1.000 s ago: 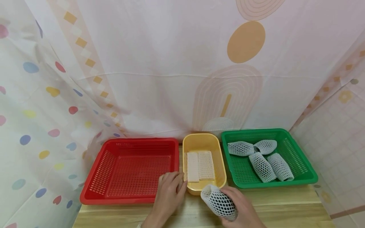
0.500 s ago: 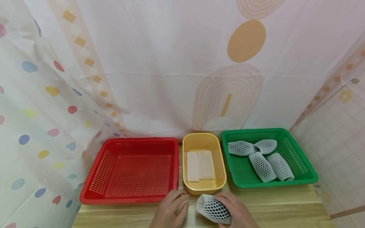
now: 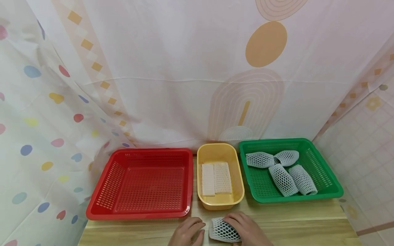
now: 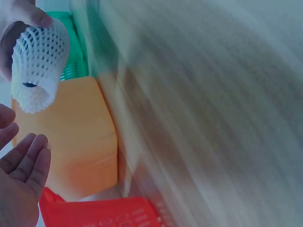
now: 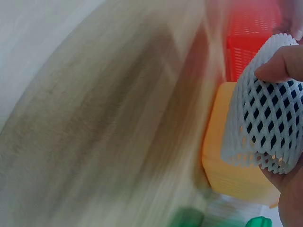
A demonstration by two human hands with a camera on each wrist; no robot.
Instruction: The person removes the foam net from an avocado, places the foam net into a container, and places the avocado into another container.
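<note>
I'm gripping a white foam net sleeve (image 3: pixel 222 231) with the right hand (image 3: pixel 248 229), its fingers curling over the mesh, and a dark thing (image 4: pixel 29 85) is peeking out from inside. My left hand (image 3: pixel 185 233) is hanging pretty relaxed by the sleeve's free end, fingers loosely bent and just short of touching it. I'm holding the sleeve right on the near side of the yellow tub (image 3: pixel 219 206); can't tell if it's touching the tabletop (image 3: pixel 307 225).
</note>
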